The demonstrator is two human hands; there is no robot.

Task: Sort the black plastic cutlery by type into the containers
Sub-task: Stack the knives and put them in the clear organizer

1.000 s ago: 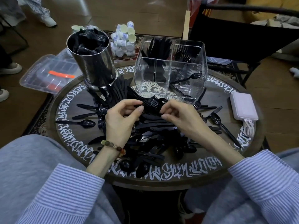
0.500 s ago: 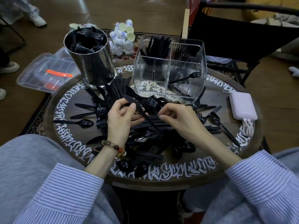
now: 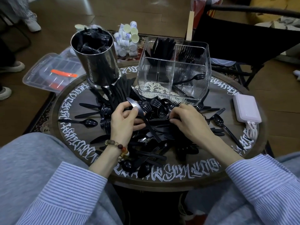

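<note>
A tangled heap of black plastic cutlery [image 3: 155, 137] covers the middle of the round dark wooden table [image 3: 162, 181] with white lettering round its rim. The left hand [image 3: 126, 120] pinches one black plastic knife [image 3: 142, 117] near its blade end and holds it tilted above the heap, the handle trailing down toward the near edge. The right hand [image 3: 188, 122] lies on the heap just beside it, fingers curled round a bundle of black plastic forks [image 3: 164, 104] whose tines point toward the far edge. The two hands are near each other but apart.

At the far edge stands a clear ribbed plastic container [image 3: 175, 70] split into compartments. Its far left compartment holds a bunch of upright pieces, seemingly knives; the far right one holds some dark pieces I cannot tell by type; a single black spoon [image 3: 190, 79] leans in the near right compartment, and the near left one looks bare. At the far left edge a tall shiny metal canister [image 3: 97, 62] is filled with dark crumpled material. Loose spoons and knives lie scattered toward the left and right edges, and a white power bank [image 3: 246, 108] with its cable sits at the right edge.

By my judgement the sorting is at an early stage: a few handfuls are binned, and most of the cutlery is on the table unsorted.
</note>
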